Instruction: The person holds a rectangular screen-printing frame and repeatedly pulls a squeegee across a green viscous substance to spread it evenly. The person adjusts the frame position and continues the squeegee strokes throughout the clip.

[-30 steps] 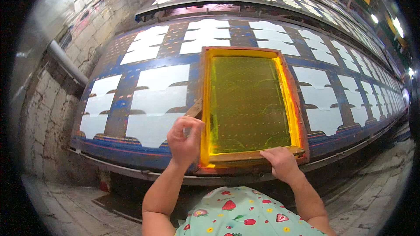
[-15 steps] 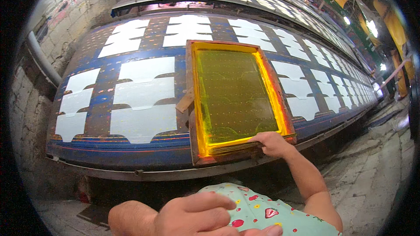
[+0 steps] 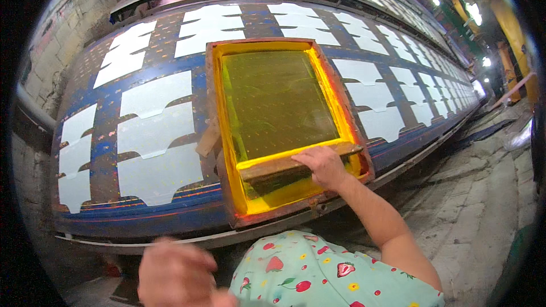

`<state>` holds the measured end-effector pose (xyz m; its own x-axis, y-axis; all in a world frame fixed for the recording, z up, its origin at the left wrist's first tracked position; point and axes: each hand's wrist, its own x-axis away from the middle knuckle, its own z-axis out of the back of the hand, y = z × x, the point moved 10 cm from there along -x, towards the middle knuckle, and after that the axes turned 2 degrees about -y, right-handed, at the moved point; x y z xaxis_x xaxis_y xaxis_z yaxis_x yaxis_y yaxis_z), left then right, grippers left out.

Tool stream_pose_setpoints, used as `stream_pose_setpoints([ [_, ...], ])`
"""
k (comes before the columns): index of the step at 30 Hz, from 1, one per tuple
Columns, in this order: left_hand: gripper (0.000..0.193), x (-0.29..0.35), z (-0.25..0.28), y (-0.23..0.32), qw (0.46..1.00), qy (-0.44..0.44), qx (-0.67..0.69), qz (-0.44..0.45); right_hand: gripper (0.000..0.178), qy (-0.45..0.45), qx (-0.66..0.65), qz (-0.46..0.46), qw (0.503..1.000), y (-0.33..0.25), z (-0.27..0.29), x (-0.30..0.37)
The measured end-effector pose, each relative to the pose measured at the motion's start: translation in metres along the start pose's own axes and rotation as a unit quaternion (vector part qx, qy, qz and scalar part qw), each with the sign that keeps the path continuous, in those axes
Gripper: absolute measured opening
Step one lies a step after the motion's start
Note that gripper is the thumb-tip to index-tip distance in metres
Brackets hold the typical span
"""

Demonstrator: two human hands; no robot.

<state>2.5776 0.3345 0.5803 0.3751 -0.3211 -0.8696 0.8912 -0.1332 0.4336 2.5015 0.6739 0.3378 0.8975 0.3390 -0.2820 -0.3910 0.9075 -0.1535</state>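
Note:
A screen-printing frame [image 3: 218, 131] lies on the long printing table, its wooden sides coated with yellow ink and its mesh [image 3: 278, 102] a see-through yellow-green. Across the near part of the mesh runs a wooden squeegee [image 3: 267, 169], with a bright yellow line of ink along its far edge. My right hand [image 3: 325, 166] grips the squeegee's top right of its middle. Away from the frame, my left hand [image 3: 177, 273] hangs low in front of the table's near edge, smeared by motion; its fingers cannot be made out well.
White cut fabric pieces [image 3: 159, 142] lie in rows on the blue and brown printing table [image 3: 136, 216]. A wooden block [image 3: 208, 141] juts from the frame's left side. More tables with white pieces stand beyond. A block wall [image 3: 51, 51] rises at left; paved floor [image 3: 455, 210] runs along the right.
My right hand and the squeegee have moved away from the frame's near edge, farther up the mesh. My left hand has swung left. The whole view has shifted somewhat.

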Motion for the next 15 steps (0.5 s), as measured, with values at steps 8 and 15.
stream_pose_setpoints([
  [8, 0.019, 0.052, -0.026, -0.306, 0.85, 0.047, -0.455, 0.262, 0.038, 0.025, 0.063, 0.035, 0.997, 0.089, -0.022, -0.135],
  [15, 0.029, 0.093, -0.042, -0.406, 0.759, 0.021, -0.453, 0.466, 0.032, 0.045, 0.113, 0.037, 0.992, 0.176, -0.046, -0.262],
])
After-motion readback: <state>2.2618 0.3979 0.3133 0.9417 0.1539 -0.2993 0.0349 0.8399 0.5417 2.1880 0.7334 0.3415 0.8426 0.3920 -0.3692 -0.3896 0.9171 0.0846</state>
